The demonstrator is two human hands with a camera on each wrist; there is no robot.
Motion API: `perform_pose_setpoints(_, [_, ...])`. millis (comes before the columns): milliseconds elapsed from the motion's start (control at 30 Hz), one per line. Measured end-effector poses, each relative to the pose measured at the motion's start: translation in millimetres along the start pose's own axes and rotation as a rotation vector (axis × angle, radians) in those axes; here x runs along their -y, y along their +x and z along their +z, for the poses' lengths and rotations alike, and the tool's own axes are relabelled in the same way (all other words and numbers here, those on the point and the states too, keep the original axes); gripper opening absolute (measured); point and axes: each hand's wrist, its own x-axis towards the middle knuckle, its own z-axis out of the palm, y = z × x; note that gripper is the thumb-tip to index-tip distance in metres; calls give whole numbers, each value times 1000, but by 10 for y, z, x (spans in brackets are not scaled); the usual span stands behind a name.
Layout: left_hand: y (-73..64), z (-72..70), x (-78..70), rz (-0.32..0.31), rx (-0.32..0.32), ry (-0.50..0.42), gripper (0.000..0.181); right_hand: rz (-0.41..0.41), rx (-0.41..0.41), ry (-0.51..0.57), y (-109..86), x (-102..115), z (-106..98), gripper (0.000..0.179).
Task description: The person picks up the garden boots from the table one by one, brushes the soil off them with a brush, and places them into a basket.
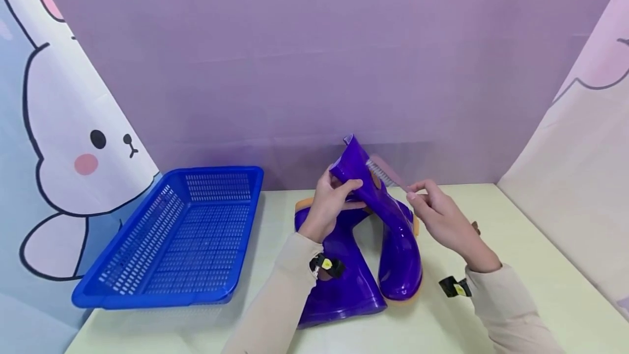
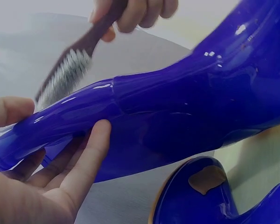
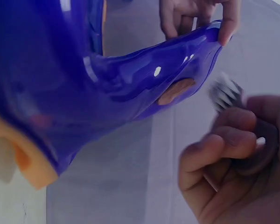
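My left hand [image 1: 330, 201] grips the upper shaft of a shiny purple rain boot [image 1: 393, 223], thumb on one face and fingers round the other. The shaft tilts up and the toe points down toward the table. In my right hand [image 1: 437, 213] is the handle of a pink brush [image 1: 388, 171] with pale bristles, which lie right at the boot's shaft. A brown patch [image 3: 176, 90] marks the shaft on that side. Beneath the left forearm, a second purple boot [image 1: 339, 283] lies on its side; another brown patch [image 2: 207, 179] shows on a purple boot in the left wrist view.
A blue perforated plastic basket [image 1: 238, 266] stands on the left of the pale table [image 1: 472, 316]. Behind the table hangs a plain purple cloth [image 1: 314, 70]. Rabbit-print cloth [image 1: 64, 124] covers the left side, and a pale printed cloth [image 1: 580, 179] the right.
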Motion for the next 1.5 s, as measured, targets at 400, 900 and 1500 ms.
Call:
perform_pose_setpoints(400, [-45,-7,-12,-20,32,-8,36,-55,132,-37,-68,18,112,14])
perform_pose_setpoints(900, [-95,-2,4,-15,19,-2,34,54,81,-169,-69,-53,189,17])
perform_pose_setpoints(1500, [-61,17,-9,2,13,-5,35,148,36,-206,-13,-101,45,31])
